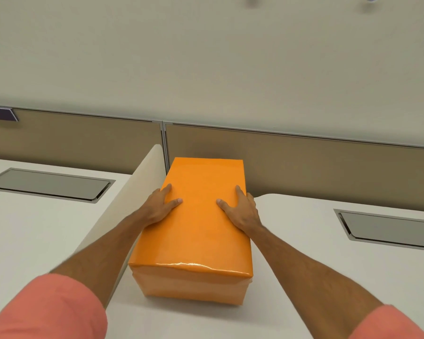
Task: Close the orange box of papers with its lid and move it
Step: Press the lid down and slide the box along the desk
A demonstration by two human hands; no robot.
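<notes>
The orange box (194,285) stands lengthwise on the white desk, its far end near the divider. The glossy orange lid (198,221) sits on it and covers the top, so the papers are hidden. My left hand (160,206) grips the lid's left edge, thumb on top and fingers down the side. My right hand (240,209) holds the right edge the same way. Both hands are at the middle of the box's length.
A cream partition panel (132,199) rises just left of the box. A tan divider wall (304,162) runs along the back. Grey recessed cable hatches lie in the desk at left (49,184) and right (387,228). White desk (304,277) spreads right of the box.
</notes>
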